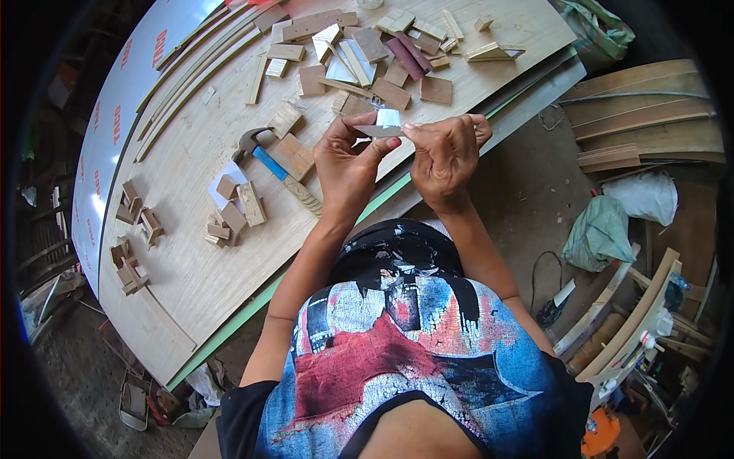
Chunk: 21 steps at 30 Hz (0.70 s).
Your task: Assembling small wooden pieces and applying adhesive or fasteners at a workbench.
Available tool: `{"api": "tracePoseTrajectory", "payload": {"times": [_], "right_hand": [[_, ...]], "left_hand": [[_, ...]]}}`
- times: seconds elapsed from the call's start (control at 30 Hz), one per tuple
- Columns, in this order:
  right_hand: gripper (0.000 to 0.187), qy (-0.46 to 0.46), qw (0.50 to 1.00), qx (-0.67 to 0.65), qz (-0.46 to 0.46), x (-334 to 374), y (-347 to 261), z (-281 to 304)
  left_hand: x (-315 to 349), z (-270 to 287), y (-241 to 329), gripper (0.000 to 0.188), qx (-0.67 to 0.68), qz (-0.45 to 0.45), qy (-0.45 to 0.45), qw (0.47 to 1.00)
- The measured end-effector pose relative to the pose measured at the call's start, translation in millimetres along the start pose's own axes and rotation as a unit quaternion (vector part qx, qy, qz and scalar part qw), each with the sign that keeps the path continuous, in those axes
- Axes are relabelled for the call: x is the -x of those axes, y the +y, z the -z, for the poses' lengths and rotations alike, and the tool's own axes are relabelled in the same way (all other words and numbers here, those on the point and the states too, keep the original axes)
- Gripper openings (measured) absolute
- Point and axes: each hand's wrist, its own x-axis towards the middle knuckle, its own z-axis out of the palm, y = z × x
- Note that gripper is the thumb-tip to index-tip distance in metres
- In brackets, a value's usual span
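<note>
Over the near edge of the table, my left hand (pixel 346 164) grips a small flat grey piece (pixel 380 131) between thumb and fingers. A shiny whitish part (pixel 388 117) stands up behind its edge; I cannot tell whether it is the same material. My right hand (pixel 446 157) is closed, its thumb and fingertips pinching the piece's right end. Left of my hands lies a claw hammer (pixel 270 163) with a blue and wooden handle. Beside the hammer are wood blocks (pixel 293 157). Beyond my fingers, brown and pale wood offcuts (pixel 390 93) are heaped, with dark red folded strips (pixel 409 55) among them.
Long thin wood strips (pixel 202 76) lie along the table's far left. Small joined block pieces (pixel 128 265) stand near the left edge. More blocks (pixel 251 203) rest on white paper. To the right are curved wood panels (pixel 642 107), a green sack (pixel 599 233) and a wooden frame (pixel 634 314).
</note>
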Motion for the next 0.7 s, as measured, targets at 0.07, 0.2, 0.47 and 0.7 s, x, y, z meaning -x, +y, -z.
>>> {"api": "tracePoseTrajectory", "payload": {"times": [0.07,0.2,0.47,0.7], "right_hand": [[0.019,-0.001,1.000,-0.001,-0.005,0.9,1.2,-0.6],[0.020,-0.008,1.000,0.002,-0.021,4.1,2.1,-3.3],[0.017,-0.034,0.992,0.111,-0.060,23.4,30.5,-22.5],[0.015,0.008,0.995,0.041,-0.094,18.0,22.3,-17.0]], "left_hand": [[0.3,0.2,0.3,0.029,-0.002,0.005,-0.001,1.000],[0.8,3.1,-0.8,0.029,0.018,0.020,-0.008,1.000],[9.6,-0.9,14.9,0.029,0.043,0.061,-0.019,0.997],[-1.7,5.4,2.9,0.028,0.015,0.012,0.014,1.000]]}}
